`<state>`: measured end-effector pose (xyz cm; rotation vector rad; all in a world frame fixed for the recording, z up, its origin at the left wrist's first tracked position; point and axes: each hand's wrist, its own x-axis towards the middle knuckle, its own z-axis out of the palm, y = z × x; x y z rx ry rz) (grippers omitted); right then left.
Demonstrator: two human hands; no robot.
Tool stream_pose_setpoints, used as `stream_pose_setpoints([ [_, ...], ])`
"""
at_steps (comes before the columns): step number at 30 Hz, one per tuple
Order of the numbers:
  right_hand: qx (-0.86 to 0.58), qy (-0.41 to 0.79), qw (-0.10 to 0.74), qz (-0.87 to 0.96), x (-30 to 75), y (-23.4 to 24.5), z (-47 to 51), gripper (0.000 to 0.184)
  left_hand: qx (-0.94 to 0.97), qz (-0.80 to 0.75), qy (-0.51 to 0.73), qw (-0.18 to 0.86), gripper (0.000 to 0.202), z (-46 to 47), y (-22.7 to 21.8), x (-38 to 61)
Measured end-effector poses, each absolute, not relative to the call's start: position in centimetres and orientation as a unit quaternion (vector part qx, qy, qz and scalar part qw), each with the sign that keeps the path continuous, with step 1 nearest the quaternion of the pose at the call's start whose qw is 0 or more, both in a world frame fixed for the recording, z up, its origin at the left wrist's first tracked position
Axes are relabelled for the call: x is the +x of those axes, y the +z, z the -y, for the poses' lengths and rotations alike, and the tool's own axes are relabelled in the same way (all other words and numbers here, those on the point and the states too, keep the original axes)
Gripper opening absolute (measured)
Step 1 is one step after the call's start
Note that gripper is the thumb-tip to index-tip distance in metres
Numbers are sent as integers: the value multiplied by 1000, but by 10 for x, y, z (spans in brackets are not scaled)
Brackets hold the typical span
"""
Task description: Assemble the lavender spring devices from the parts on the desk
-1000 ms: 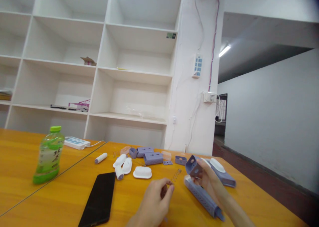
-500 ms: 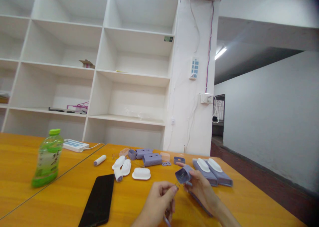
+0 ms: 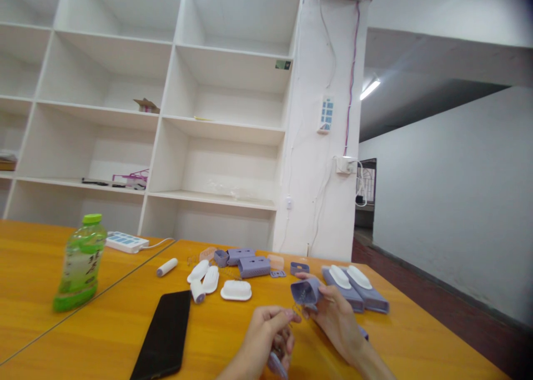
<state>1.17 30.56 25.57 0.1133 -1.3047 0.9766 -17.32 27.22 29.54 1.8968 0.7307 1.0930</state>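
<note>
My right hand point(image 3: 339, 321) grips a hollow purple plastic housing point(image 3: 307, 292), its open end turned to the left and towards me. At the mouth of that housing, my left hand point(image 3: 270, 333) pinches a thin metal coil spring point(image 3: 296, 310) between thumb and forefinger. The spring's far end appears to reach towards the opening; how far it goes in is hard to tell. Tucked under the curled fingers of my left hand is a slim purple piece point(image 3: 277, 364). A purple edge point(image 3: 363, 332) shows behind my right wrist, mostly hidden.
White ribbed oval pieces point(image 3: 236, 290), white rollers point(image 3: 167, 267) and perforated purple housings point(image 3: 254, 267) lie beyond my hands. Two long purple cases point(image 3: 366, 291) sit at the right. Leftward are a black phone point(image 3: 163, 335), a green-capped bottle point(image 3: 81, 263) and a power strip point(image 3: 127, 242).
The housing in my right hand has tilted and shifted slightly left. My left fingers stay on the spring, and the purple piece beneath them has turned into fuller view.
</note>
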Motion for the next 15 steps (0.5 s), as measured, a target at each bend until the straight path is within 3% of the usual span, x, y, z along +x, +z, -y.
stream_pose_setpoints([
  [15,59,436,689,576,10,252,-310,32,721,-297,452,433,54,-277,289,-175],
])
